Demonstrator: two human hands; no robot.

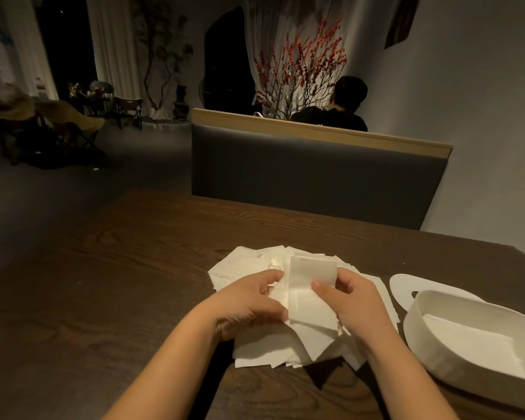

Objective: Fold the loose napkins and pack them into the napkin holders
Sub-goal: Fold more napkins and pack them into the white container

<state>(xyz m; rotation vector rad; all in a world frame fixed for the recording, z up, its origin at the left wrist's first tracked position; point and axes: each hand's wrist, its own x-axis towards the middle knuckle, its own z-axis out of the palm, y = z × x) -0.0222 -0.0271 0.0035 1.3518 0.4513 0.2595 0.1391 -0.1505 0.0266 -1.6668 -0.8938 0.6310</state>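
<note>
My left hand (249, 301) and right hand (349, 298) pinch the side edges of one folded napkin (311, 286). It looks thin, soft, easily torn. The holder (437, 338) sits right.

White napkins (309, 338) lie on my dark brown, wood-grained table (134, 268); the holder (455, 356) is white, the bench (315, 177) grey with tan trim.

a dark wooden table (140, 256) fills the foreground. beyond its far edge stands a grey booth seat back (312, 177). behind that back sits a person in black (337, 110), beside red-berried branches (300, 71). folding chairs (73, 122) stand far left of the table.
</note>
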